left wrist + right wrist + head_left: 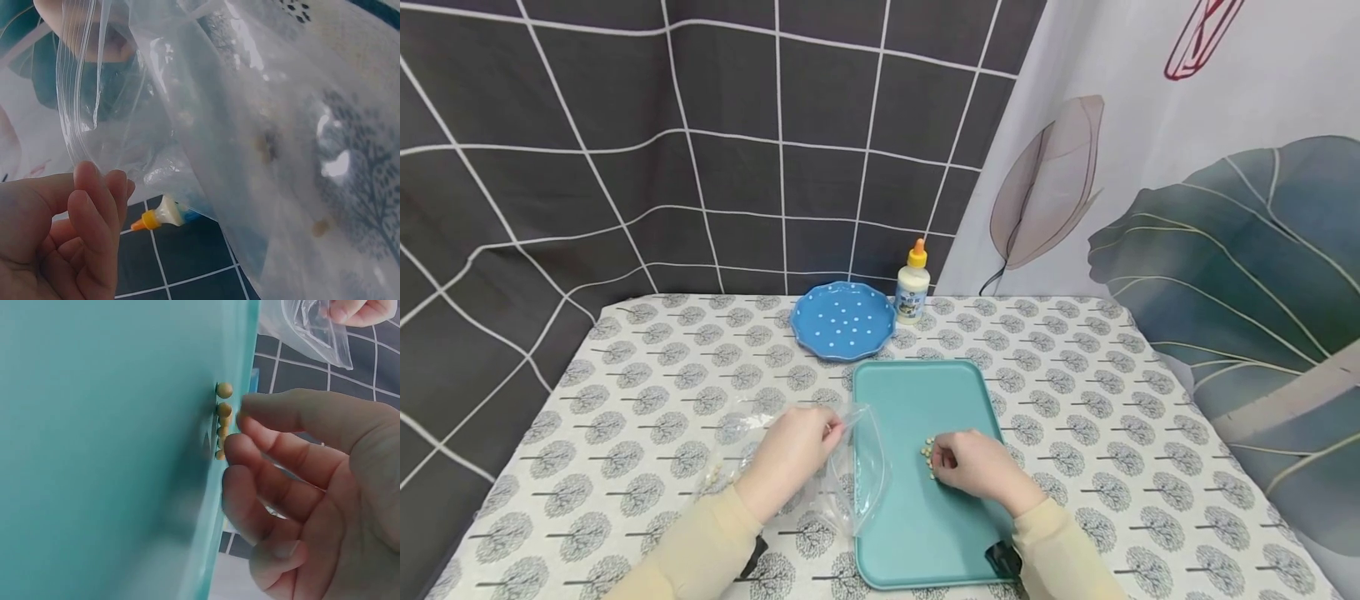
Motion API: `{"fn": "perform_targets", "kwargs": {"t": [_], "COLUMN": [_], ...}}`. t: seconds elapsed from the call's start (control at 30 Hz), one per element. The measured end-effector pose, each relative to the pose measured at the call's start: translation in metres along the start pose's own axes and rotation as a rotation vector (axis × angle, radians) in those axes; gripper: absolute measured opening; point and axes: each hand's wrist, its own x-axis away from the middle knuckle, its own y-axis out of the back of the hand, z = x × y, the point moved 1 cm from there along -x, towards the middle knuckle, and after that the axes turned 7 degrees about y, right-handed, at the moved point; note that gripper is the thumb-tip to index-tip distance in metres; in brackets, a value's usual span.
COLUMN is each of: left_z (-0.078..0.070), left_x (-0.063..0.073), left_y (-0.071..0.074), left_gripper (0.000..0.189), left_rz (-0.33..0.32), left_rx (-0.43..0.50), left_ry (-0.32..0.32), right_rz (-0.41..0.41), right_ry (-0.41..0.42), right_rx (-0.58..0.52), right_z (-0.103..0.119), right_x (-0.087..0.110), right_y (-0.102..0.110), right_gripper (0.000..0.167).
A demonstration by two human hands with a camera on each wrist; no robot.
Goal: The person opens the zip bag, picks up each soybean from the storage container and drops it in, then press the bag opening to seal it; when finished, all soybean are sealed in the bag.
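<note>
My left hand (801, 437) pinches the rim of a clear zip bag (868, 467) and holds its mouth out over the tray's left edge. The left wrist view shows the ridged seal strip running from the fingertips. A few soybeans (713, 475) show inside the bag's lower part. My right hand (981, 467) is low over the teal tray (917, 400), fingers bent. In the right wrist view, its thumb and forefinger come together on a yellowish bit of a soybean (242, 415). Several loose soybeans (224, 390) lie on the tray right beside these fingertips.
A blue plate with white dots (842, 321) stands behind the tray. To its right is an upright white bottle with a yellow cap (912, 283). A tree-print cloth (1060, 417) covers the table, and a dark grid curtain (730, 167) hangs behind.
</note>
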Motion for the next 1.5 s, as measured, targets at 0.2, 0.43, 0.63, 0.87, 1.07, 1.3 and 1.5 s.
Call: {"fn": "perform_targets", "kwargs": {"t": [0.2, 0.43, 0.63, 0.87, 1.07, 1.3, 1.5], "left_z": [0.0, 0.0, -0.001, -0.001, -0.002, -0.003, -0.003], "left_x": [-0.001, -0.002, -0.002, -0.002, -0.001, -0.002, -0.003], "left_y": [-0.001, -0.001, -0.002, -0.001, -0.001, -0.002, -0.002], "left_gripper": [0.013, 0.013, 0.013, 0.011, 0.01, 0.011, 0.011], "left_rz": [0.005, -0.015, -0.019, -0.031, -0.04, -0.043, -0.056], "left_rx": [0.004, 0.0, -0.005, -0.016, -0.02, -0.016, -0.017], "left_ry": [0.014, 0.008, -0.003, 0.003, -0.015, -0.02, -0.03], "right_rz": [-0.023, -0.053, -0.072, -0.068, -0.042, -0.05, -0.04], "right_ry": [-0.003, 0.032, 0.067, 0.148, 0.203, 0.217, 0.196], "right_rx": [-0.003, -0.076, -0.07, -0.092, -0.127, -0.133, -0.146], "right_z": [0.001, 0.007, 0.015, 0.028, 0.036, 0.038, 0.037], "right_x": [-0.005, -0.011, -0.017, -0.025, -0.028, -0.028, -0.027], "right_y": [-0.001, -0.002, -0.003, -0.005, -0.01, -0.013, -0.012], "right_gripper": [0.016, 0.013, 0.011, 0.007, 0.006, 0.007, 0.009]}}
